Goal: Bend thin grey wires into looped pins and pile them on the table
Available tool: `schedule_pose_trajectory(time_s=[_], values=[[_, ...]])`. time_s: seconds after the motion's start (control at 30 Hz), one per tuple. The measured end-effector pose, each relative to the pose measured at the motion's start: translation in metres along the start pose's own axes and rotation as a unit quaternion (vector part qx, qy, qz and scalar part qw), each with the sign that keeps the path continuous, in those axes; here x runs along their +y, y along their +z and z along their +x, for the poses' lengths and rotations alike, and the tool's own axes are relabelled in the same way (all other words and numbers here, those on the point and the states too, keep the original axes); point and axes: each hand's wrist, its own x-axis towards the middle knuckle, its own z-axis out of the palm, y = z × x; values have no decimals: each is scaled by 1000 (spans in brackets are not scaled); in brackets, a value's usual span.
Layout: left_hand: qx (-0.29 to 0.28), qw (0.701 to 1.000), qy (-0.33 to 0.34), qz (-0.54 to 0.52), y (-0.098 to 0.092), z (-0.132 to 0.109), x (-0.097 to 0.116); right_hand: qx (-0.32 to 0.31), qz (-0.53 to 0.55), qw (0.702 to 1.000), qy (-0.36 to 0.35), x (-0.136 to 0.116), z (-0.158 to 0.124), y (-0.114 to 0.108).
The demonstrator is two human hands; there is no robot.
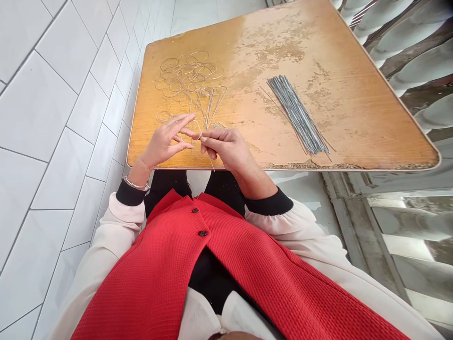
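White tiled wall [53, 127] is running along one side of the worn wooden table [247, 56] in the head view, and pale balusters [392, 33] are lining the other. A bundle of straight grey wires [299, 115] is lying on the tabletop and serving as the landmark. Left of the bundle and nearer the body, a thin wire [212, 164] is hanging between the two hands. The right hand [230, 148] is pinching it between thumb and forefinger; the left hand [168, 139] is standing open, fingers spread and thumb apart, with wire running past its fingertips.

Farther left of the bundle, a tangle of curled wires [187, 75] is spreading, and some bent wires [208, 106] are lying just ahead of the hands. Judging by this, a fair number of pieces are already shaped, the held one is seemingly partway, and the thick bundle is waiting unworked.

Overlapping curls are making a count impossible. The left fingers are hiding part of the held wire, so whether it is looping around them or merely passing beside them, I cannot tell. The picture's edge is cutting off the balusters.
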Motion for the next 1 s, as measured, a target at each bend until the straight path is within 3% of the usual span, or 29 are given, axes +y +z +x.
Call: schedule_pose_trajectory(time_s=[0.13, 0.33, 0.6, 0.83, 1.0], values=[[32, 998, 31, 35, 7, -2, -7, -8, 13, 1000, 3, 1, -2, 3], [91, 994, 16, 53, 24, -8, -10, -16, 33, 999, 3, 4, -3, 5], [94, 993, 42, 56, 30, -15, -13, -2, 16, 1000, -5, 14, 2, 4], [75, 996, 13, -35, 25, -13, 3, 4, 4, 1000, 0, 12, 2, 4], [101, 980, -78, -152, 22, -11, 20, 8, 8, 1000, 1, 10, 1, 3]])
